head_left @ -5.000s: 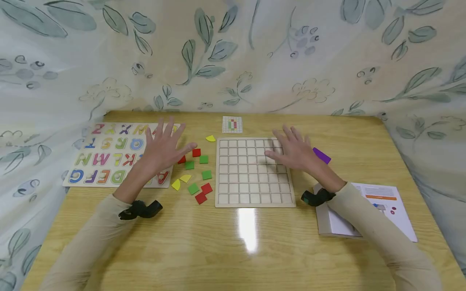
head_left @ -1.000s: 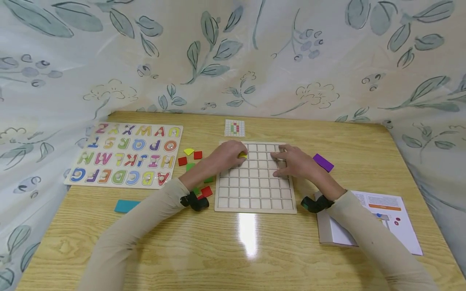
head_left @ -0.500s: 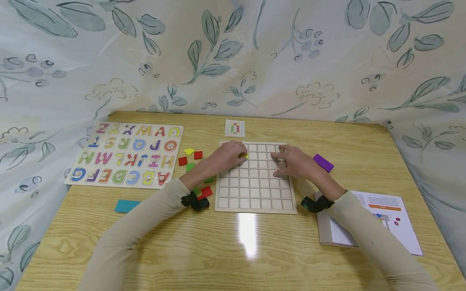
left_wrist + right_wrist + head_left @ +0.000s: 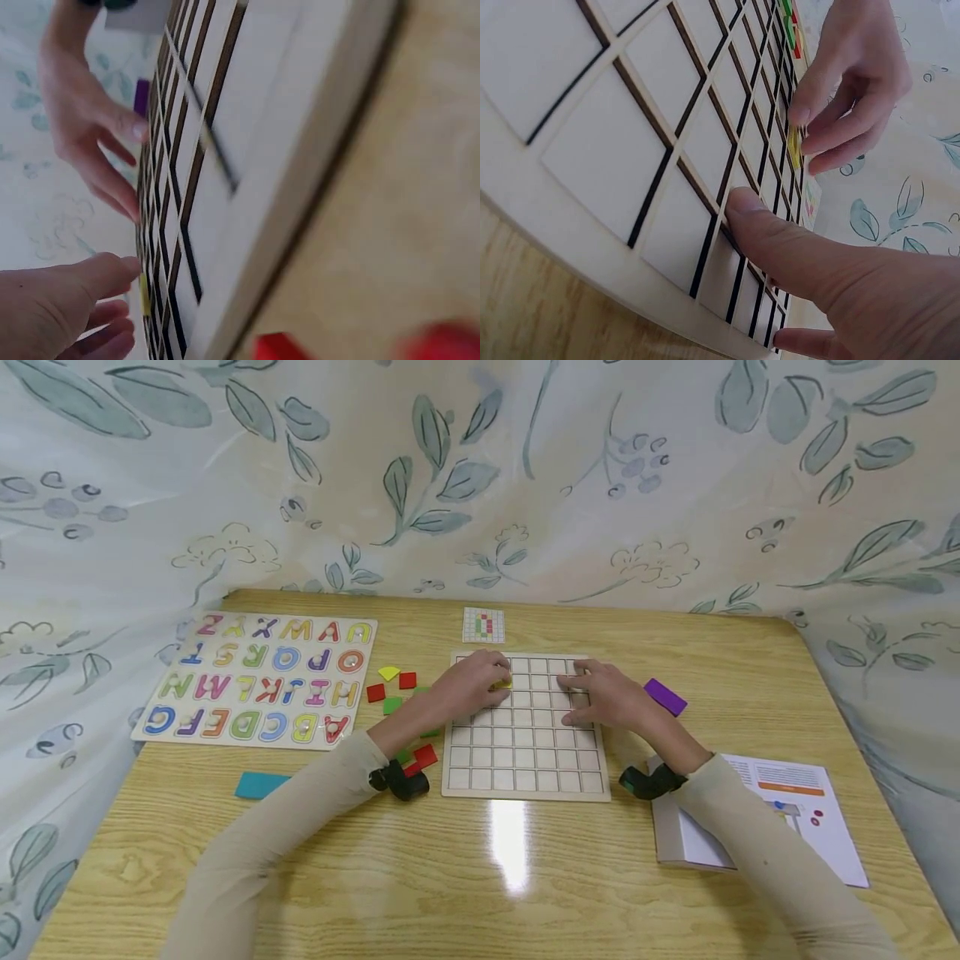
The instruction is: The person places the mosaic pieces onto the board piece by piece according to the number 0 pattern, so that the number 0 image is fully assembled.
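My left hand pinches a small yellow quarter-circle tile between thumb and fingers, at the upper left part of a wooden grid board. The right wrist view shows the yellow tile standing close against the grid, with the left hand's thumb and fingers around it. My right hand rests on the board's right side, fingers spread and relaxed. Its thumb touches the grid lines in the right wrist view. Left of the board lie a yellow tile, red tiles and green tiles, some hidden under the left forearm.
A small pattern card lies behind the board. At the left is an alphabet puzzle board, with a teal strip before it. A purple block and a white box are on the right.
Five seconds ago both hands were raised with fingers spread, the left above the letters. The left hand has moved right and taken a yellow tile to the board. Over the last second both hands barely move.
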A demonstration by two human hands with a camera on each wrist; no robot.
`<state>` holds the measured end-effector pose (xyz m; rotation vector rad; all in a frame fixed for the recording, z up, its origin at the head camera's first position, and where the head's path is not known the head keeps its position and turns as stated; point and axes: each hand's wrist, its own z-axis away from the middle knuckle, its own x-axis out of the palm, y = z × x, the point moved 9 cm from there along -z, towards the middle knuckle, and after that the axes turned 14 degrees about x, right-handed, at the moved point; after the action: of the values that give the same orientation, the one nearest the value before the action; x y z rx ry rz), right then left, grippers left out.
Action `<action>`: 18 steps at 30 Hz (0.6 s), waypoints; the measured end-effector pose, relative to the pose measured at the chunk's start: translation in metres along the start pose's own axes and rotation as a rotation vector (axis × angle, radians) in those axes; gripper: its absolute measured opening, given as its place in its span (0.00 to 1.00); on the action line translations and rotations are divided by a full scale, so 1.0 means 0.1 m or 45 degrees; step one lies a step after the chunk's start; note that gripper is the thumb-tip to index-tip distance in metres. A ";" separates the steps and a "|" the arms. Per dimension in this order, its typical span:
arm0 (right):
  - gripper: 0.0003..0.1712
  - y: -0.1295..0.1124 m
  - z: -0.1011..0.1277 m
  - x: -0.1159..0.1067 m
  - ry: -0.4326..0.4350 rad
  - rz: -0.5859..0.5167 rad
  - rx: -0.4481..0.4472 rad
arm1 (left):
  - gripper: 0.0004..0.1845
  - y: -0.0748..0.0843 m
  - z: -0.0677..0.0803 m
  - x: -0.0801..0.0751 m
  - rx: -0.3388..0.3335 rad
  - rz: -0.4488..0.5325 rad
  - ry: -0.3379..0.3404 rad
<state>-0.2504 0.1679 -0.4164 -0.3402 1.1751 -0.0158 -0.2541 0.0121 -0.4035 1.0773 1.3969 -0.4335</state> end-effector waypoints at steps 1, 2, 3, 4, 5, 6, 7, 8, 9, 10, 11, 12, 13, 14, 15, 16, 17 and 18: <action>0.41 0.00 0.00 0.00 -0.003 -0.004 -0.001 | 0.10 0.03 0.05 -0.01 0.007 -0.010 0.002; 0.41 0.00 0.00 0.01 -0.006 -0.008 -0.001 | 0.11 0.06 0.11 -0.02 0.009 -0.014 0.006; 0.41 0.00 0.00 0.01 -0.007 -0.008 0.000 | 0.12 0.09 0.17 -0.03 0.010 -0.012 0.010; 0.41 -0.01 -0.01 0.01 -0.009 -0.008 0.001 | 0.12 0.12 0.25 -0.04 0.015 -0.011 0.021; 0.41 -0.01 -0.01 0.01 -0.011 -0.008 0.002 | 0.13 0.14 0.34 -0.05 0.013 0.000 0.033; 0.41 -0.01 -0.01 0.01 -0.012 -0.004 0.004 | 0.14 0.15 0.43 -0.06 0.013 0.012 0.046; 0.41 -0.02 -0.01 0.01 -0.012 -0.001 0.006 | 0.14 0.15 0.53 -0.08 0.014 0.025 0.066; 0.41 -0.02 -0.01 0.01 -0.011 0.001 0.006 | 0.15 0.14 0.63 -0.09 0.006 0.041 0.084; 0.41 -0.02 0.00 0.00 -0.010 0.004 0.004 | 0.16 0.13 0.74 -0.12 -0.001 0.043 0.104; 0.41 -0.03 0.00 0.00 -0.010 0.004 0.001 | 0.17 0.11 0.84 -0.15 -0.005 0.041 0.129; 0.41 -0.03 0.00 -0.01 -0.012 0.001 -0.002 | 0.18 0.07 0.94 -0.18 -0.019 0.041 0.152; 0.41 -0.04 0.00 -0.01 -0.012 0.001 -0.005 | 0.19 0.04 1.03 -0.22 -0.028 0.028 0.176; 0.41 -0.04 0.01 -0.01 -0.014 -0.001 -0.004 | 0.19 0.00 1.11 -0.26 -0.044 0.016 0.200; 0.41 -0.04 0.01 -0.01 -0.011 0.001 -0.010 | 0.20 -0.04 1.18 -0.31 -0.060 0.003 0.224; 0.41 -0.04 0.02 -0.01 -0.010 0.002 -0.011 | 0.20 -0.09 1.24 -0.36 -0.073 -0.022 0.247; 0.41 -0.04 0.02 -0.01 -0.008 0.004 -0.013 | 0.21 -0.14 1.29 -0.41 -0.092 -0.039 0.267; 0.41 -0.03 0.02 -0.01 -0.008 0.006 -0.010 | 0.22 -0.19 1.34 -0.45 -0.120 -0.047 0.284; 0.40 -0.03 0.02 -0.01 -0.005 0.012 -0.013 | 0.22 -0.24 1.39 -0.50 -0.147 -0.059 0.298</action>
<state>-0.2480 0.1659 -0.4144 -0.3438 1.1736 -0.0008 -0.2036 -0.1276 -0.3896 1.0267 1.6355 -0.2620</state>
